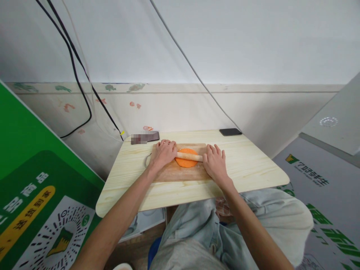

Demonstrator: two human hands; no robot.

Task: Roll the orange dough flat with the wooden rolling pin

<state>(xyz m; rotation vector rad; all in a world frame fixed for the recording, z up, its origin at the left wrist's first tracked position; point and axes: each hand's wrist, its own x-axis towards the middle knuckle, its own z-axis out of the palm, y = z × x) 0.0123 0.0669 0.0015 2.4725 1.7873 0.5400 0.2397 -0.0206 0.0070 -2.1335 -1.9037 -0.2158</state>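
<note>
A wooden rolling pin (189, 156) lies across a flat, round sheet of orange dough (186, 164) on a wooden cutting board (180, 176). My left hand (164, 153) is closed over the pin's left end. Over its right end, my right hand (215, 162) is closed as well, with the fingers pointing away from me. Both ends of the pin are hidden beneath my hands. The dough spreads out in front of and behind the pin, between my two hands. At the board's left side a metal ring handle (146, 160) shows beside my left wrist.
A phone (153, 136), partly blurred out, lies at the back left of the pale wooden table (253, 165). Another dark phone (230, 132) lies at the back right. Cables (197, 75) hang along the wall behind. A green printed panel (17, 150) stands to the left.
</note>
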